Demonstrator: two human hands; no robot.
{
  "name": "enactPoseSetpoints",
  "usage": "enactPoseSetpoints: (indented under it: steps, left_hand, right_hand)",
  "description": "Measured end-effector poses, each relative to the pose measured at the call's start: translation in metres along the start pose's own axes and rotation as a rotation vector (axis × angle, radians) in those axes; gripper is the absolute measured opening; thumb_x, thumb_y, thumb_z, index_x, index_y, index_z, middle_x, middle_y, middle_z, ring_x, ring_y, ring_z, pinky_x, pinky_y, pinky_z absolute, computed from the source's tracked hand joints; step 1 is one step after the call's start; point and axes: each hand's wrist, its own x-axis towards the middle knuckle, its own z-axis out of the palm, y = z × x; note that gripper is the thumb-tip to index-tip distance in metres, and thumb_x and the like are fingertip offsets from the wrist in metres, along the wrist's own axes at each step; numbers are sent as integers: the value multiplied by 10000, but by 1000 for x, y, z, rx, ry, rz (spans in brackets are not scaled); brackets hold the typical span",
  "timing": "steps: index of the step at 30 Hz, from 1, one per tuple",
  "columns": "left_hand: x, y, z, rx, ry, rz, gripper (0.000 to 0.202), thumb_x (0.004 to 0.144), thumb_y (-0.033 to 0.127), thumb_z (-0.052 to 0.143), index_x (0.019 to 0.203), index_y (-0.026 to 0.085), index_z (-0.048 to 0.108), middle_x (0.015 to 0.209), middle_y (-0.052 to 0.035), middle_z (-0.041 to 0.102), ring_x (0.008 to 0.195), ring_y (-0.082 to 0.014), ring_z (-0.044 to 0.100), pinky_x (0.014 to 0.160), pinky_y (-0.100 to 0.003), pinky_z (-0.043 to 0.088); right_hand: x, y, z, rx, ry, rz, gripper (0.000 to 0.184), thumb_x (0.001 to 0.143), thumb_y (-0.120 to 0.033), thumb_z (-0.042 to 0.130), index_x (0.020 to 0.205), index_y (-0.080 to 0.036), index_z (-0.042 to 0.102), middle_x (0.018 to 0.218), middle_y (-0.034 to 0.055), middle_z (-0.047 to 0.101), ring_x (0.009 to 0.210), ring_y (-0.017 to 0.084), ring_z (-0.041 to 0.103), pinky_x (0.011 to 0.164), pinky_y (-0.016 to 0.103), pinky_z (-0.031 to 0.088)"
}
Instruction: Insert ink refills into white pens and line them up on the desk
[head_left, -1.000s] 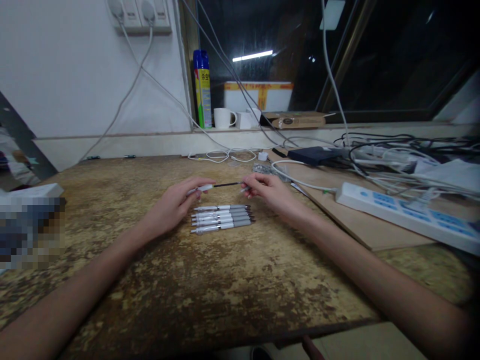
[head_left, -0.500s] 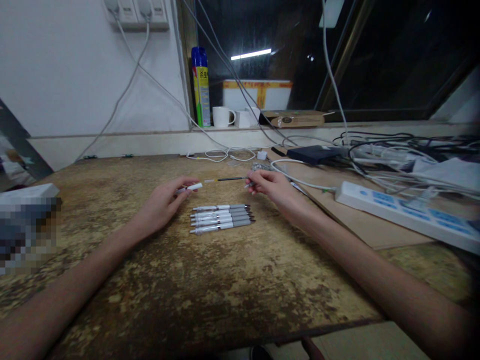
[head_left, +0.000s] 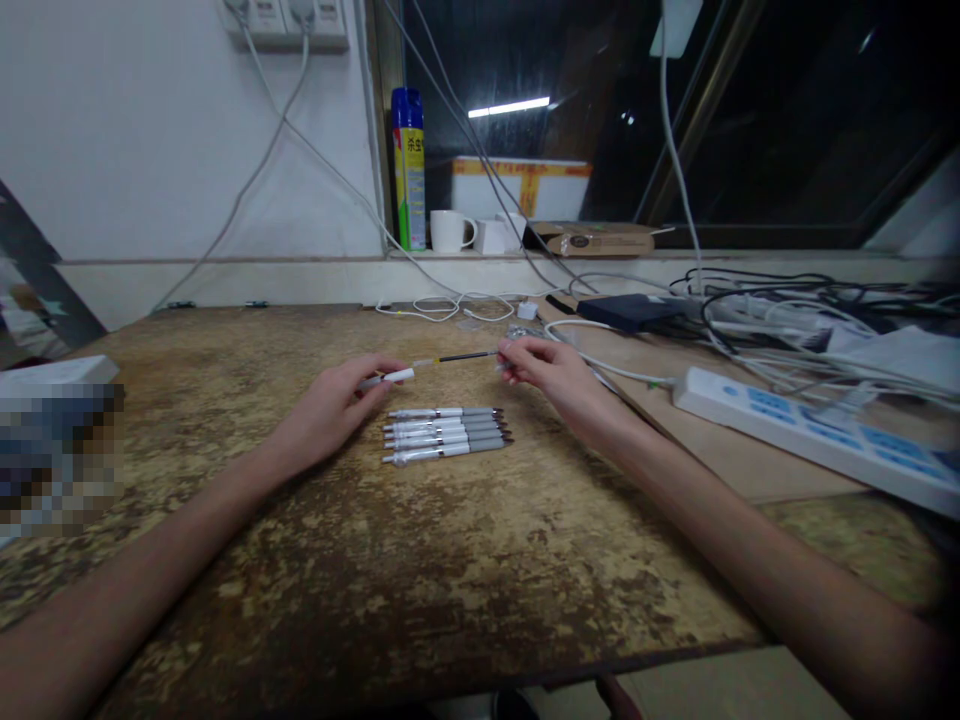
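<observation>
My left hand (head_left: pixel 330 405) is closed on a white pen barrel (head_left: pixel 398 377), whose end points right from between thumb and fingers. My right hand (head_left: pixel 555 378) pinches one end of a pen refill (head_left: pixel 466 356), dark along its middle with a clear tail reaching left. That tail lies just above the barrel's end; whether they touch I cannot tell. A small greyish piece also shows under the right fingers, partly hidden. Below and between both hands, several white-and-grey pens (head_left: pixel 448 448) lie side by side on the worn wooden table (head_left: pixel 420 560), dark tips to the right.
A white power strip (head_left: pixel 810 430) and tangled cables (head_left: pixel 765 320) occupy the right side, near a dark flat box (head_left: pixel 626 312). On the sill stand a spray can (head_left: pixel 409 175), a white mug (head_left: pixel 450 231) and a cardboard box (head_left: pixel 600 240). A white object (head_left: pixel 60 372) sits far left.
The camera view has shifted slightly. My left hand with the barrel has moved a little right, so barrel and refill tail are closer. Both holds stay the same; the row of pens is unchanged.
</observation>
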Motion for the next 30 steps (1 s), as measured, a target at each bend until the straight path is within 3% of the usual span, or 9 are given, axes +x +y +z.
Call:
enactPoseSetpoints:
  steps: [7, 30]
  left_hand:
    - [0, 2, -1, 3, -6, -1, 324, 1043, 404, 499, 1245, 224, 676, 1262, -79, 726, 1130, -254, 673, 1032, -440, 501]
    - [1, 0, -2, 20, -4, 1, 318, 1041, 389, 505, 1251, 219, 672, 1251, -67, 726, 1142, -246, 665, 1011, -412, 496]
  right_hand:
    - [0, 2, 0, -30, -29, -34, 341, 886, -520, 674, 847, -183, 704, 825, 40, 692, 813, 184, 613, 833, 329, 464]
    - [1, -1, 4, 37, 17, -59, 287, 808, -414, 779, 969, -181, 734, 863, 44, 727, 814, 185, 673, 825, 343, 543]
